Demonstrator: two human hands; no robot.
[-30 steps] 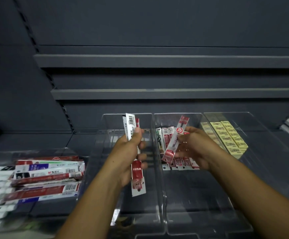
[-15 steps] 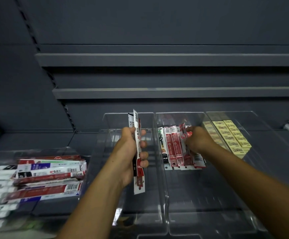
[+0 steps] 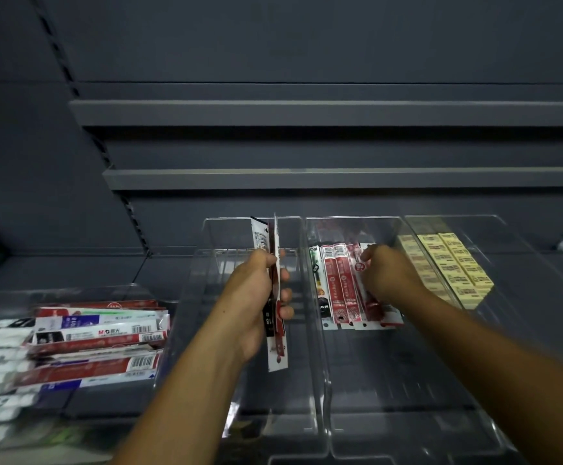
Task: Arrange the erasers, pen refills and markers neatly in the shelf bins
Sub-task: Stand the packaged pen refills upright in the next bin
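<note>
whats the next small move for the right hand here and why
Probably flatten the red refill pack into line and let go. The right hand has it at the right end of the row of packs in the middle bin, slightly askew, while the left hand holds a bundle of more packs upright.

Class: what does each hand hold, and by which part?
Left hand grips a bundle of refill packs around its middle. Right hand touches the packs in the bin; its grip cannot be told.
</note>
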